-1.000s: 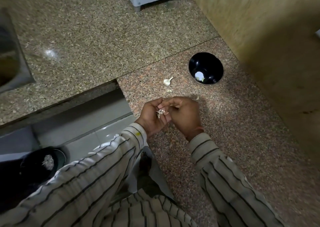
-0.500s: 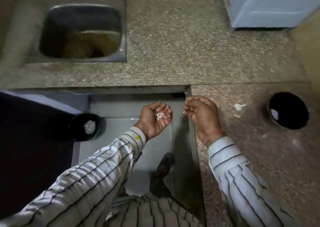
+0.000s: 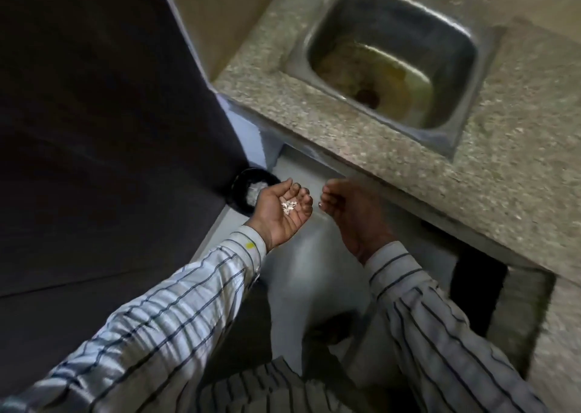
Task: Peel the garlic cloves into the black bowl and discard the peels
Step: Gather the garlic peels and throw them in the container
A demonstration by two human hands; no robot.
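Granite counter [image 3: 393, 148] with steel sink [image 3: 317, 39] above a floor bin [image 3: 239, 192]: left hand [image 3: 283, 213] cupped palm-up, cradling garlic peels [image 3: 288, 206] beside it, likely for dumping; right hand [image 3: 352, 214] loosely curled, empty; black bowl unseen.

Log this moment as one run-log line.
phase: discarding peels | left hand: palm up, cupping garlic peels | right hand: holds nothing | dark bin: on floor beyond left hand

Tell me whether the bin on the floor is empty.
Not empty: pale scraps show inside the black bin, partly hidden behind the left hand, which cups the peels.
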